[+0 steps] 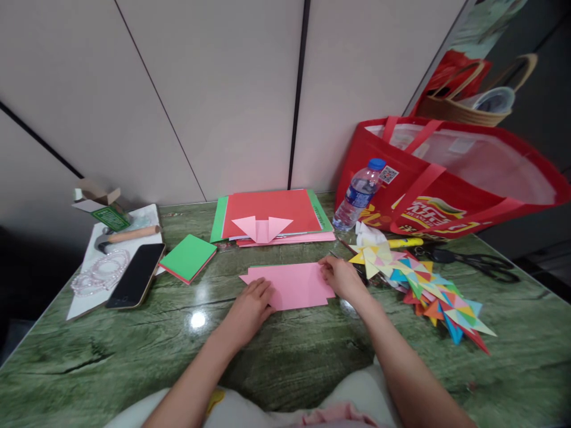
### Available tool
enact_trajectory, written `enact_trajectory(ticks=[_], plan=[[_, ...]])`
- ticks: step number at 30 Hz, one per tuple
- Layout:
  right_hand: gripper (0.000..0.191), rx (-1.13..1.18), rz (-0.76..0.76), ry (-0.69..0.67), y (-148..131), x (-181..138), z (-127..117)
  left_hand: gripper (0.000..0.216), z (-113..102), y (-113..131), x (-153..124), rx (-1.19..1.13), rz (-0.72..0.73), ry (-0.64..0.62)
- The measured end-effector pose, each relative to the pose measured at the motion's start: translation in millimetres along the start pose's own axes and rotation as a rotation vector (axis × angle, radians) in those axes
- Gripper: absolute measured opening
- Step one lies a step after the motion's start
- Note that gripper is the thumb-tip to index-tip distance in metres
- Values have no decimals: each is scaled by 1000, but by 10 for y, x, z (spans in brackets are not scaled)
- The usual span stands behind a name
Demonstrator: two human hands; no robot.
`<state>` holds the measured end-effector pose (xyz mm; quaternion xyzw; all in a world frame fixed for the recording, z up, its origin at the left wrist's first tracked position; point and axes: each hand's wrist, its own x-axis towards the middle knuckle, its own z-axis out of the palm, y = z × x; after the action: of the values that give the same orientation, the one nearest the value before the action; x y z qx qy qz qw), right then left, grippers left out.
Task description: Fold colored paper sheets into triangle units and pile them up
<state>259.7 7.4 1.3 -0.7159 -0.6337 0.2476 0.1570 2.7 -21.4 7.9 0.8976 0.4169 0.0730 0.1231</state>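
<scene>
A folded piece of pink paper [297,286] lies on the table in front of me, its long side running left to right. Small points of paper stick out at its upper left and lower right ends, and a thin green line shows along its far edge. My left hand [250,306] is closed on the left end, fingers bent over the paper and thumb at the near edge. At the far right corner, my right hand [342,277] pinches the paper; its fingertips are partly hidden. Beyond the sheet, a folded pink paper piece with two pointed wings [262,229] leans against stacked paper.
Coloured paper sheets [272,208] are stacked by the wall. To the left are green square papers [189,257], a phone [136,276], beads [102,272], a hammer [129,235] and a small box [107,211]. Rightward are folded paper pieces [423,285], scissors [473,261], a bottle [359,196] and a red bag [414,178].
</scene>
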Motion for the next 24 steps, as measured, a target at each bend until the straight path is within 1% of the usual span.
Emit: enact_trajectory(ticks=[5,8,10,15,18,24], plan=[[30,156,-26,-15,72,35,87,36,-12,22,1,20,28,-42],[40,226,-30,-37,96,43,120,36,-6,23,-1,-1,27,-31],[42,238,-31,-41,100,42,127,35,-7,25,0,-16,26,-18],[32,252,-62,48,123,55,129,36,-26,34,4,0,16,-28],[30,392,-87,48,146,67,143,37,-30,35,0,1,12,-32],[37,663,-60,-43,139,65,180,35,-49,41,3,0,5,-45]])
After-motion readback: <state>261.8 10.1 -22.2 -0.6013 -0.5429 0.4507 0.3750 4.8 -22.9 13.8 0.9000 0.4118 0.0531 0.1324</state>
